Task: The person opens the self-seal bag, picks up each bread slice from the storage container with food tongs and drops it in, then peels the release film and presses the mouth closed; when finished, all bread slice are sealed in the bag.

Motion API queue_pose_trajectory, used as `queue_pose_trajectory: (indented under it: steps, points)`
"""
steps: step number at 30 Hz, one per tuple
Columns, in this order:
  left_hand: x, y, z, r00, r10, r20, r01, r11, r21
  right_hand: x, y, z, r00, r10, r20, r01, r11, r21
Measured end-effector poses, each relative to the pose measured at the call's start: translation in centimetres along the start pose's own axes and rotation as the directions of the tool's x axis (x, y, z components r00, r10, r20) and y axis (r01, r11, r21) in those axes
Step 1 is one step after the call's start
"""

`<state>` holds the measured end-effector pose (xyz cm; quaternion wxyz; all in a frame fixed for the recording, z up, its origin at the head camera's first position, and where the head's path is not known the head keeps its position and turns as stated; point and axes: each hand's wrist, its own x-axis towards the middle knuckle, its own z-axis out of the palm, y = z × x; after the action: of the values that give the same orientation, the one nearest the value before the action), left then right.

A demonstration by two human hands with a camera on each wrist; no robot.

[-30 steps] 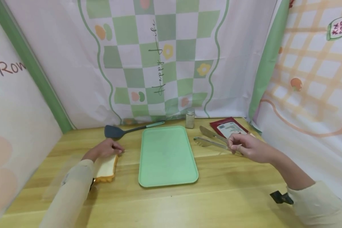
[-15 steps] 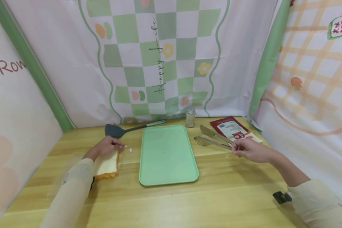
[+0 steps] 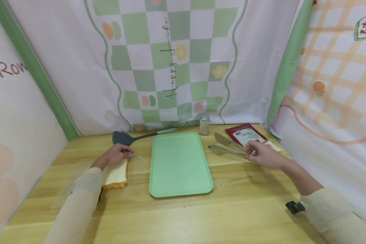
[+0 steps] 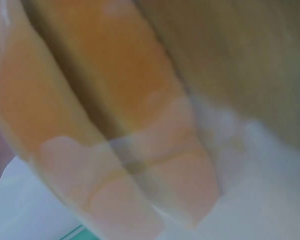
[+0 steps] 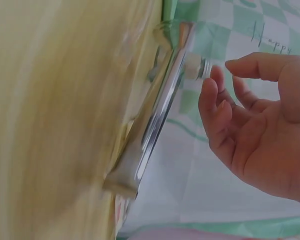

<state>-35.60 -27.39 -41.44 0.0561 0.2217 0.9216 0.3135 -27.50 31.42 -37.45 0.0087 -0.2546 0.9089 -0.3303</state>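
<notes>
My left hand (image 3: 113,155) reaches over sliced bread (image 3: 117,173) on the left of the table and pinches the edge of its clear plastic wrapper (image 3: 135,155). Close up in the left wrist view, two bread slices (image 4: 125,60) with orange crusts lie side by side under the film. On the other side, my right hand (image 3: 266,156) hovers over the handle end of metal tongs (image 3: 227,150). In the right wrist view, that hand (image 5: 262,125) has its fingers loosely bent, thumb and fingertips apart, with nothing between them. The tongs (image 5: 157,110) lie on the table beyond it.
A green tray (image 3: 180,166) lies mid-table. Behind it are a dark spatula (image 3: 123,138) with a pale green handle and a glass shaker (image 3: 204,126). A red packet (image 3: 245,134) lies behind the tongs, partly covered by the right hand. Curtains hang around the table.
The plastic at my left fingertips shows more plainly and the bread has shifted slightly. My right hand dipped toward the viewer, then rose back over the tongs, its fingers now looser.
</notes>
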Motion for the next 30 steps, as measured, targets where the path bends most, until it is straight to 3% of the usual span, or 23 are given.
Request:
queue_pose_trajectory:
  steps: [7, 12, 16, 21, 27, 30]
  points:
    - [0.5, 0.3, -0.5, 1.0, 0.015, 0.025, -0.015, 1.0, 0.001, 3.1, -2.5, 2.4, 0.999, 0.024, 0.036, -0.029, 0.989, 0.143]
    - [0.8, 0.6, -0.6, 0.997, 0.024, 0.08, -0.023, 1.0, -0.007, 5.8, -5.1, 5.1, 0.992, -0.028, 0.123, 0.006, 0.984, 0.176]
    - [0.6, 0.9, -0.6, 0.992, -0.034, 0.121, 0.041, 0.997, -0.058, 7.9, -8.2, 7.8, 0.978, -0.07, 0.198, 0.024, 0.975, 0.222]
    - [0.4, 0.8, -1.1, 0.984, -0.099, 0.146, 0.126, 0.974, -0.186, 10.6, -12.1, 10.8, 0.962, -0.045, 0.271, -0.044, 0.949, 0.314]
    - [0.6, 0.8, -1.5, 0.966, -0.109, 0.233, 0.168, 0.952, -0.255, 13.2, -15.3, 14.4, 0.949, -0.027, 0.315, -0.106, 0.912, 0.397]
    - [0.8, 0.8, -1.3, 0.963, -0.116, 0.245, 0.178, 0.951, -0.251, 13.7, -16.6, 16.6, 0.934, -0.026, 0.356, -0.14, 0.892, 0.431]
